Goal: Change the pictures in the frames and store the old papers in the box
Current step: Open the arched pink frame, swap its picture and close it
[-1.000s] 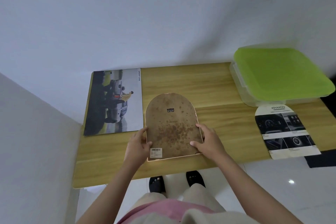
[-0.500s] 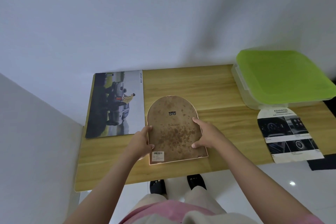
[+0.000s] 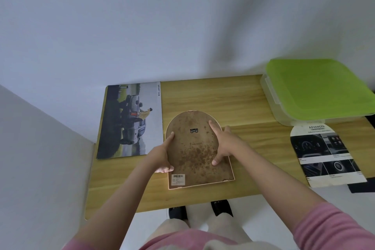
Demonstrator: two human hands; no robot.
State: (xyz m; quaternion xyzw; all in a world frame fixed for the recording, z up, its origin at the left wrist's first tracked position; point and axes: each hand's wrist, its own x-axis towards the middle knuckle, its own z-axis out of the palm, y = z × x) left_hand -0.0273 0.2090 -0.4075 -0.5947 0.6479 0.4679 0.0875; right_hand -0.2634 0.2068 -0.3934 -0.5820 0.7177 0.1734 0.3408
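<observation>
While the arched frame [image 3: 199, 148] stays face-down mid-table [image 3: 233, 97], both hands have slid up its sides — left hand [image 3: 162, 155] grip clasping the left edge, right hand [image 3: 223, 144] splayed flat on the backing — probably hunting tabs; box [image 3: 318, 89] still lidded.

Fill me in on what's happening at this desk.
A person has an arched picture frame lying face down on the wooden desk. The left hand grips its left edge; the right hand presses on its stained backing. A car poster lies left, an arch-cut brochure page right, below the closed green-lidded box.
</observation>
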